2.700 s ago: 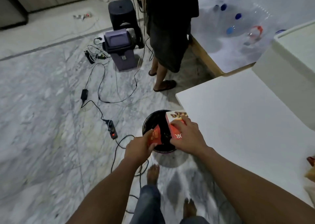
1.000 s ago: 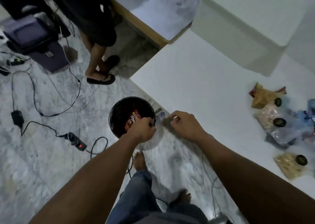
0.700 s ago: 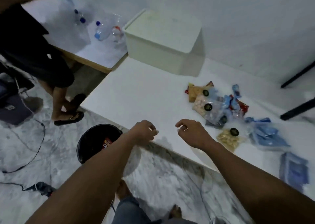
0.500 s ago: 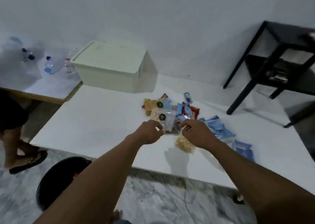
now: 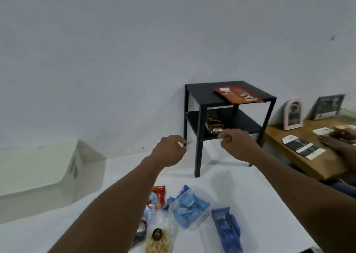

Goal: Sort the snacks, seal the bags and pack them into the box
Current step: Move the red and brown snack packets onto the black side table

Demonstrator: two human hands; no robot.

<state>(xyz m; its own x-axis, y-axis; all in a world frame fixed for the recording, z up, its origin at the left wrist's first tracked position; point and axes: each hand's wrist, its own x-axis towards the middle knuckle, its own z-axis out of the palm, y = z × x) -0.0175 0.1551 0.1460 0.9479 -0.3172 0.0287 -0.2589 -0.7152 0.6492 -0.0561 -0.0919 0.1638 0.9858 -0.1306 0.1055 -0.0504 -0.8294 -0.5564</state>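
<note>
The snacks lie at the near end of the white surface (image 5: 192, 179), close under my arms. A clear bag of light blue packs (image 5: 189, 209) sits in the middle. A dark blue bag (image 5: 227, 231) lies just to its right. A red pack (image 5: 159, 194) lies to its left, half behind my left arm. Nearest to me is a clear bag of pale bits (image 5: 158, 240) with a small round dark thing on top (too blurry for me to say what it is). The white box (image 5: 38, 168) stands on the same surface at the far left, with its lid on.

My left grip (image 5: 169, 150) and my right grip (image 5: 237, 144) are both up in the air, well above the snacks and apart from each other. Each one is clenched, fingers curled in with the thumb against them, and I see nothing held in either.

Behind them a small black table (image 5: 200, 137) stands on the surface by the wall. A flat red pack (image 5: 238, 95) lies on its top, and brown boxes (image 5: 213, 124) sit on its lower shelf. Off to the right is a wooden table (image 5: 312, 166) with two picture frames, some papers, and another person's hand (image 5: 335, 145) lying flat on it.
</note>
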